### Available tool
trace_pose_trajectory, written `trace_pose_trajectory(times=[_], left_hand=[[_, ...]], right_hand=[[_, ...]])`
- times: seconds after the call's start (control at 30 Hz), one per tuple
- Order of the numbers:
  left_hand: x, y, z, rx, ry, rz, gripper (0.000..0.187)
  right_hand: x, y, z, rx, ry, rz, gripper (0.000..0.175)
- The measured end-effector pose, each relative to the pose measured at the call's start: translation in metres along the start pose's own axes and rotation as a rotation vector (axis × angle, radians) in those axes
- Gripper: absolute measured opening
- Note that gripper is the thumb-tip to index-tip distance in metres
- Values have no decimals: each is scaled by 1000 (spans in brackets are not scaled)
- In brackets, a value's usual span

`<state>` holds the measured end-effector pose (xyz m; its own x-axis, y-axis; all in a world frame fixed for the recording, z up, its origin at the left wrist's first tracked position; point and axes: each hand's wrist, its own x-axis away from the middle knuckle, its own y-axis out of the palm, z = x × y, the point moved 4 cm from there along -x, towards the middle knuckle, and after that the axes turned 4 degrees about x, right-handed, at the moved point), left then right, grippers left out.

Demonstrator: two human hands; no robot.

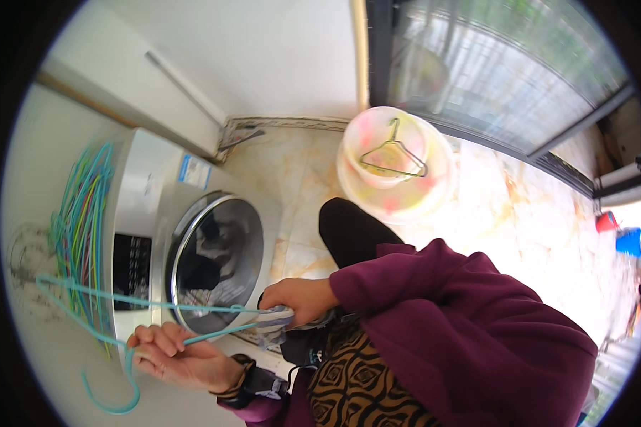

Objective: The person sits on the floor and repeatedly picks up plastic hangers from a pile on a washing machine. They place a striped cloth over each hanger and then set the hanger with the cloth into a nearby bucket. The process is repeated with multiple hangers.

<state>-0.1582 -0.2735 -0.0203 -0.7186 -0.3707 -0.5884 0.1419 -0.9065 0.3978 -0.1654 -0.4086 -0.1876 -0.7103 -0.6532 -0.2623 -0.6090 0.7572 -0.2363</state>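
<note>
My left hand (184, 355) grips a teal wire clothes hanger (192, 307) near the base of its hook, which curves down at the lower left. My right hand (299, 301) is closed around a bunched grey-and-white striped cloth (275, 323) at the hanger's other end. The cloth covers that end of the hanger, so the wire inside it is hidden. Behind the hanger stands a silver front-loading washing machine (270, 213), its round glass door (219, 261) closed with dark and light laundry visible inside.
A bundle of coloured hangers (85, 213) lies on top of the washing machine. Nested pale plastic basins (438, 187) stand on the marble-patterned floor, a dark wire hanger (393, 143) in the smaller one. Dark-framed glass doors (491, 69) are at upper right. Red and blue containers (628, 241) sit far right.
</note>
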Motion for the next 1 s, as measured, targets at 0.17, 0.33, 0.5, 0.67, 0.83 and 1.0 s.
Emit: trace_pose_trajectory(times=[0.17, 0.33, 0.5, 0.67, 0.83, 1.0], left_hand=[[-4, 27, -10, -143, -47, -54, 35], [10, 69, -25, -348, -190, -340, 57], [32, 59, -61, -395, -438, -373, 51], [69, 3, -103, -426, -741, -289, 40], [107, -36, -132, -422, -971, -213, 30], [113, -46, -137, -474, -943, -281, 28]], right_hand=[[21, -34, 5, -519, 76, 243, 37], [59, -96, 15, -571, -75, 555, 38], [183, -177, 19, -377, 30, 1097, 36], [293, -220, 30, -258, 161, 1641, 24], [349, -222, 80, -212, 269, 1741, 23], [381, -206, 141, -285, 489, 1896, 23]])
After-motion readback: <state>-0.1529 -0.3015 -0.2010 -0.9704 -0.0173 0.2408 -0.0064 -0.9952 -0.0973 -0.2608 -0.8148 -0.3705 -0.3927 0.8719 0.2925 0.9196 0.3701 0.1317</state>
